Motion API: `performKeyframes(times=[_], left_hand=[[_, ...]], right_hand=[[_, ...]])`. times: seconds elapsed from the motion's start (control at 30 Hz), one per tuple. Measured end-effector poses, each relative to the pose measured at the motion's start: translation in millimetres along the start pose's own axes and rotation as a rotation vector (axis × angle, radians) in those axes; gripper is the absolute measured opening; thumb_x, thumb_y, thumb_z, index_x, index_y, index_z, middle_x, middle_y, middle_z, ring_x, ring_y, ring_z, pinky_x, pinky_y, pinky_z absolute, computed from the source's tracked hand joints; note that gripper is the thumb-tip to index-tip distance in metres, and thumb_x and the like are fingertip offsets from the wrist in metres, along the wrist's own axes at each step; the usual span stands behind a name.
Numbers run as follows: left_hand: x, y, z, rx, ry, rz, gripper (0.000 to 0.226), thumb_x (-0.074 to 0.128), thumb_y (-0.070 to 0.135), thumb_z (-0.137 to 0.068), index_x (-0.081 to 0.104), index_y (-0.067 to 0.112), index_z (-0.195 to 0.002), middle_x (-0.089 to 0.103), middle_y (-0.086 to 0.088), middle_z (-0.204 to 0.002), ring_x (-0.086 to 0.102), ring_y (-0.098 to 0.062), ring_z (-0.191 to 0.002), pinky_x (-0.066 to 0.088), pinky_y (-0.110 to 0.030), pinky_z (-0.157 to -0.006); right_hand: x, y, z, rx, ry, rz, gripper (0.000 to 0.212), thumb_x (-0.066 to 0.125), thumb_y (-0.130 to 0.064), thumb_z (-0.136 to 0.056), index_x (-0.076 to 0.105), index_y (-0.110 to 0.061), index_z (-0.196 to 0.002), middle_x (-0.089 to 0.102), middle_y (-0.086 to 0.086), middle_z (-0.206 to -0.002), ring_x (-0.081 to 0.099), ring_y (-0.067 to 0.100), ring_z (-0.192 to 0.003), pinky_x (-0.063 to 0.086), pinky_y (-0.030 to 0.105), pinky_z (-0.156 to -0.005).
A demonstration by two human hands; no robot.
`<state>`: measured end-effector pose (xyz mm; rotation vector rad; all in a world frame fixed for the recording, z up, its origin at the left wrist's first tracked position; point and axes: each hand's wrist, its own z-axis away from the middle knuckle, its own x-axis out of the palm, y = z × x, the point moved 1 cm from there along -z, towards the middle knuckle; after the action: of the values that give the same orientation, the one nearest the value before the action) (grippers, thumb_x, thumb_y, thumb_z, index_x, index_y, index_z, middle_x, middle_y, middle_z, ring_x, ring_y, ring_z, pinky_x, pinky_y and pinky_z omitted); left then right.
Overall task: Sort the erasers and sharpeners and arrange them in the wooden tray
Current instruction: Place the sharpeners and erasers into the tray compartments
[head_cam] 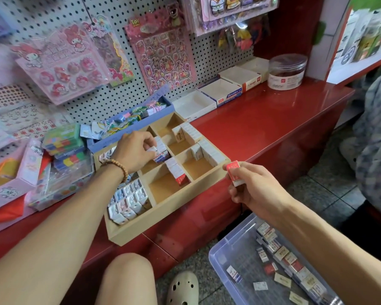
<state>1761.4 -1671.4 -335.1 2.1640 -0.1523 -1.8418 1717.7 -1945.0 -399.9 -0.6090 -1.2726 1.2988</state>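
Right hand: fingers curled, thumb and forefinger pinching a red-wrapped eraser held upright just off the near right corner of the wooden tray; the eraser's lower end is hidden behind the fingers.

Left hand: beaded bracelet at the wrist, fingertips pinching a small white-wrapped eraser over a middle compartment of the tray. The print on the wrapper is too blurred to read; the hand hides most of the compartment beneath it.

Wooden tray: divided into compartments, resting on a red counter, its near corner overhanging the counter edge. Contents in part: a row of red-and-white erasers standing on edge in a centre compartment; white erasers lined along the right-hand walls; pale blue and pink packets packed in the near left compartment. Whether any of these are sharpeners cannot be made out.

Clear plastic bin: on the floor at lower right, holding loose wrapped erasers, partly covered by the right forearm and cut off by the frame edge.

Behind the tray: a blue box of tangled small items; a pegboard hung with sticker sheets, blurred.
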Motion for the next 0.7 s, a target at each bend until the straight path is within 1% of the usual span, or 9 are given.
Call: performKeyframes(times=[0.13,0.2,0.27,0.33,0.43,0.5,0.57,0.63,0.7], left_hand=[[15,-3,-9,-0.014,-0.012,0.006,0.021,0.080,0.018,-0.077,0.062,0.028,-0.080,0.061,0.009,-0.076,0.061,-0.016,-0.079,0.054,-0.038,-0.082],[21,-2,-11,-0.033,0.000,0.047,0.026,0.083,0.020,-0.076,0.059,0.030,-0.076,0.061,0.009,-0.078,0.061,-0.015,-0.078,0.055,-0.039,-0.080],[28,-1,-12,-0.036,0.027,0.073,0.027,0.084,0.020,-0.074,0.059,0.028,-0.077,0.061,0.007,-0.078,0.061,-0.015,-0.077,0.052,-0.030,-0.069],[32,1,-13,-0.026,0.057,0.079,0.023,0.085,0.018,-0.073,0.063,0.022,-0.079,0.063,0.003,-0.077,0.059,-0.012,-0.073,0.039,-0.016,-0.059],[34,0,-13,-0.029,0.071,0.118,0.019,0.085,0.015,-0.073,0.066,0.019,-0.076,0.064,0.002,-0.072,0.057,-0.007,-0.067,0.037,-0.012,-0.057],[35,-2,-13,-0.032,0.084,0.133,0.014,0.080,0.014,-0.075,0.068,0.019,-0.074,0.065,0.004,-0.070,0.061,-0.008,-0.069,0.045,-0.016,-0.061],[34,-5,-12,-0.020,0.070,0.164,0.010,0.072,0.013,-0.081,0.070,0.020,-0.074,0.068,0.004,-0.071,0.066,-0.012,-0.073,0.056,-0.027,-0.071],[32,-7,-10,-0.008,0.017,0.173,0.010,0.066,0.015,-0.086,0.073,0.018,-0.081,0.072,0.004,-0.080,0.069,-0.015,-0.080,0.059,-0.036,-0.079],[26,-3,-7,0.018,0.015,0.077,0.011,0.064,0.021,-0.089,0.074,0.020,-0.089,0.073,0.004,-0.089,0.067,-0.015,-0.084,0.058,-0.038,-0.081]], right_hand=[[0,5,-2,-0.032,-0.008,0.061,0.025,0.072,-0.022,-0.091,0.068,-0.002,-0.105,0.067,0.006,-0.080,0.050,0.011,-0.056,0.041,0.023,-0.050],[-1,6,-4,-0.037,0.001,0.057,0.026,0.074,-0.020,-0.089,0.067,-0.001,-0.106,0.070,0.007,-0.081,0.050,0.011,-0.055,0.041,0.022,-0.050],[-2,6,-6,-0.038,0.012,0.045,0.025,0.073,-0.018,-0.089,0.067,0.000,-0.106,0.071,0.007,-0.082,0.050,0.011,-0.055,0.040,0.022,-0.050],[-3,7,-8,-0.038,0.019,0.032,0.022,0.072,-0.016,-0.090,0.067,-0.001,-0.105,0.071,0.007,-0.082,0.050,0.012,-0.055,0.041,0.022,-0.050],[-3,7,-8,-0.030,-0.001,0.007,0.013,0.069,-0.010,-0.091,0.069,-0.001,-0.100,0.069,0.008,-0.082,0.050,0.012,-0.056,0.043,0.022,-0.052],[-3,6,-8,-0.018,-0.009,-0.042,0.010,0.062,0.001,-0.093,0.069,0.003,-0.100,0.066,0.011,-0.083,0.051,0.013,-0.058,0.043,0.022,-0.053],[-3,6,-8,-0.004,-0.001,-0.079,0.017,0.055,0.008,-0.092,0.068,0.007,-0.102,0.065,0.013,-0.084,0.052,0.015,-0.060,0.044,0.023,-0.055],[-4,6,-7,-0.019,0.001,-0.080,0.019,0.055,0.010,-0.092,0.069,0.004,-0.103,0.066,0.013,-0.083,0.054,0.016,-0.063,0.046,0.026,-0.060],[-6,6,-5,-0.038,-0.002,-0.068,0.021,0.057,0.011,-0.092,0.070,0.000,-0.104,0.068,0.013,-0.082,0.059,0.017,-0.065,0.051,0.027,-0.063]])
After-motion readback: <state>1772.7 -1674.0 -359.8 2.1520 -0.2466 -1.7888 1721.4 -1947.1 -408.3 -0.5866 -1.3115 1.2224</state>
